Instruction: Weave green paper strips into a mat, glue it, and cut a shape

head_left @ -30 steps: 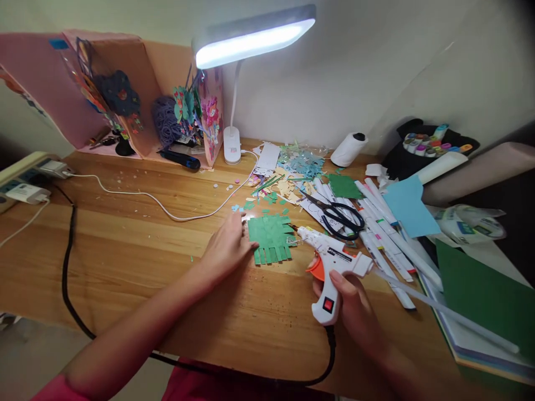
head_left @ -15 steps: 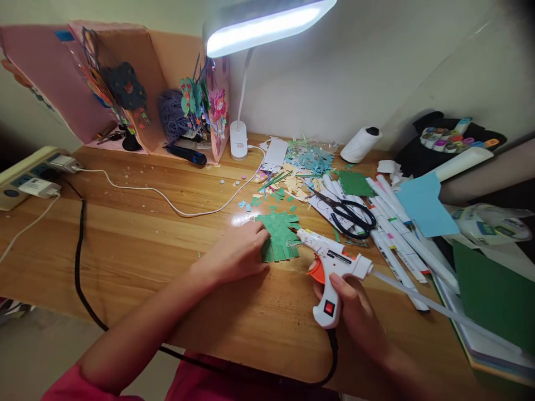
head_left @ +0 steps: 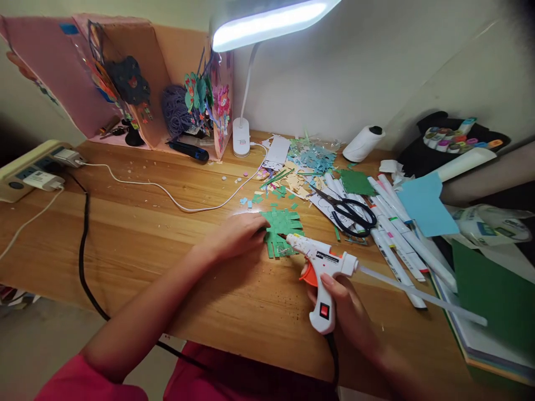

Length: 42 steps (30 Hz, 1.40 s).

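Green woven paper (head_left: 285,223) lies near the middle of the worktop (head_left: 137,234), loose strip ends fringing its edges. From where I stand, the step in hand looks like gluing those ends: the nozzle of a white glue gun (head_left: 328,258) points in over the paper from the right, though I can't tell whether it touches.

The right hand (head_left: 343,295) has its grip closed around the gun's handle, fingers by the orange trigger. The left hand (head_left: 240,236) reaches in from the left, fingers curled at the paper's left edge; whether that grip pinches or only presses, I cannot tell. To my mind, the next move calls for a steady nozzle, a small squeeze, and left fingertips held clear of the hot tip.

Counting up: one woven piece, one glue gun with one glue stick (head_left: 422,294) trailing right, one pair of black scissors (head_left: 339,205) on the far right, one cone of white thread (head_left: 361,145) beyond, one desk lamp (head_left: 241,136) at the far side, one craft knife (head_left: 188,151) far left, and two white adapters (head_left: 44,180) on one power strip (head_left: 19,164). Loose markers (head_left: 397,250) overlap too much to number, and the paper scraps (head_left: 311,156) are too many.
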{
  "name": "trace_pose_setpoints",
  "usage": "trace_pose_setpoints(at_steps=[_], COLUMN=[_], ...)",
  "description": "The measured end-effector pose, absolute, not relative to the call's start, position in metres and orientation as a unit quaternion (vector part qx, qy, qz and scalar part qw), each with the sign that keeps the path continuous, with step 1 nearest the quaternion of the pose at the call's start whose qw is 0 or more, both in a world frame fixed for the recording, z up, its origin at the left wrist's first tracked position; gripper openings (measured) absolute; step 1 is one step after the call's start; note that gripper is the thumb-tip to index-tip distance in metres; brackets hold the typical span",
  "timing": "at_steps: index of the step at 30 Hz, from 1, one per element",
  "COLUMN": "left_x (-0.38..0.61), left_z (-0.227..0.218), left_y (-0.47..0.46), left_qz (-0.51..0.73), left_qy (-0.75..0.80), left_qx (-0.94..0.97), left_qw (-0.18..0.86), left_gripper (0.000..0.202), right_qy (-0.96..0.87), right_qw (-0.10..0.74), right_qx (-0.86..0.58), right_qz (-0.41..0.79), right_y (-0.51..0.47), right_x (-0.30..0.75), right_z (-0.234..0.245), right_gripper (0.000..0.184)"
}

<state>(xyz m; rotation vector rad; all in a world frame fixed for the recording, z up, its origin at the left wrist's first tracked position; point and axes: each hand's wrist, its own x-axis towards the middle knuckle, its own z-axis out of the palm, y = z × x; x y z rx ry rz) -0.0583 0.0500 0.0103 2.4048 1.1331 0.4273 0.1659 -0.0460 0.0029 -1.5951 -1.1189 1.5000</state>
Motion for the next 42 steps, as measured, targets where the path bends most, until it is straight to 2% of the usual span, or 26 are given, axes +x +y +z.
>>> trace_pose_setpoints(at_steps=[8, 42], left_x=[-0.062, -0.060], left_z=[0.001, 0.005], left_y=[0.059, 0.056], left_qz=[0.217, 0.195], left_qy=[0.431, 0.431], left_qx=[0.828, 0.836], left_qw=[0.286, 0.277], left_gripper=[0.013, 0.010], right_qy=[-0.383, -0.368], right_qw=[0.370, 0.359], right_qx=[-0.574, -0.558], right_qz=[0.622, 0.652], right_y=[-0.042, -0.038], right_x=[0.152, 0.146], right_z=[-0.003, -0.001], right_gripper=[0.038, 0.038])
